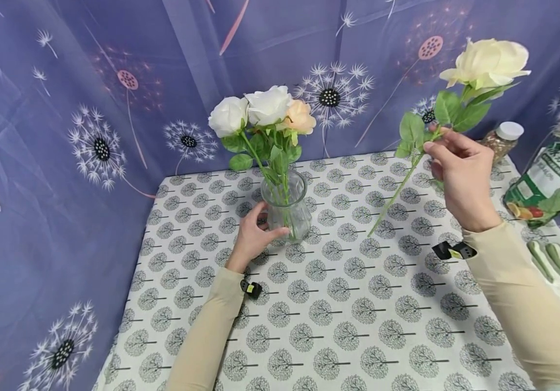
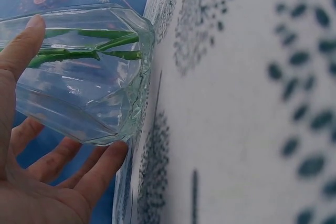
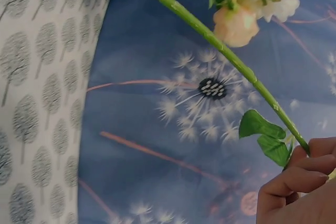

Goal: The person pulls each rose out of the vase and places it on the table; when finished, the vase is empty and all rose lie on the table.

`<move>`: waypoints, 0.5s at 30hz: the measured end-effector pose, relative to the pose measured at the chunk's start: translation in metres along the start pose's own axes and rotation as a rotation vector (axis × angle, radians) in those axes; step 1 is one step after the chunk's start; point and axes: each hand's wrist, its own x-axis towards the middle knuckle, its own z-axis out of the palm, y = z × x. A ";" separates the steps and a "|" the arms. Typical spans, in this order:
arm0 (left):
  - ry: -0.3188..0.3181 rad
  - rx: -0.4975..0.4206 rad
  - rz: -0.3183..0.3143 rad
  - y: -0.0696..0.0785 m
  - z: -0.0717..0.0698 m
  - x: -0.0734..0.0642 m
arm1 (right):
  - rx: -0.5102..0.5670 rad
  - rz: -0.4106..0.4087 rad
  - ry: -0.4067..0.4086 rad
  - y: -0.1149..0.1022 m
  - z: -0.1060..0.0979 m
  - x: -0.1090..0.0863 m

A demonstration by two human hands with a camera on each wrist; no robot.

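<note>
A clear glass vase [image 1: 300, 220] stands on the cloth, holding two white roses [image 1: 268, 106] and one peach rose [image 1: 299, 117]. Around its lower left side curl the thumb and fingers of my left hand [image 1: 252, 237]; in the left wrist view the thumb lies across the glass and cut green stems [image 2: 123, 54] show inside. To the right of the vase, my right hand [image 1: 466, 175] pinches a cream rose [image 1: 490, 64] by its upper stem, just below the bloom's leaves. Its bare green stem [image 3: 210, 35] slants down toward the vase, held up in the air.
The table wears a white cloth [image 1: 338, 315] printed with grey trees. At the right back are a white-lidded jar [image 1: 502, 138] and a green-and-white food bag [image 1: 548, 184], with several green long objects [image 1: 558, 263] nearer me. A blue dandelion curtain [image 1: 241, 49] rises behind.
</note>
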 end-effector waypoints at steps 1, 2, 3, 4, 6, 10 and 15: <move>0.000 -0.001 0.000 0.000 0.000 0.000 | -0.016 0.014 -0.003 0.002 -0.004 0.001; 0.000 -0.001 0.002 0.000 0.000 0.000 | -0.028 0.027 -0.008 0.003 -0.008 0.002; 0.001 -0.002 0.004 0.000 0.000 0.000 | -0.042 0.045 -0.013 0.005 -0.013 0.003; 0.000 -0.002 0.004 0.000 0.000 0.000 | -0.057 0.062 -0.021 0.006 -0.017 0.004; -0.001 0.001 0.004 0.000 0.000 0.000 | -0.089 0.103 -0.036 0.008 -0.027 0.006; -0.006 0.004 0.001 0.000 -0.001 -0.001 | -0.135 0.209 -0.073 0.010 -0.045 0.007; -0.007 0.003 0.013 0.000 -0.001 0.000 | -0.228 0.313 -0.112 0.013 -0.063 0.010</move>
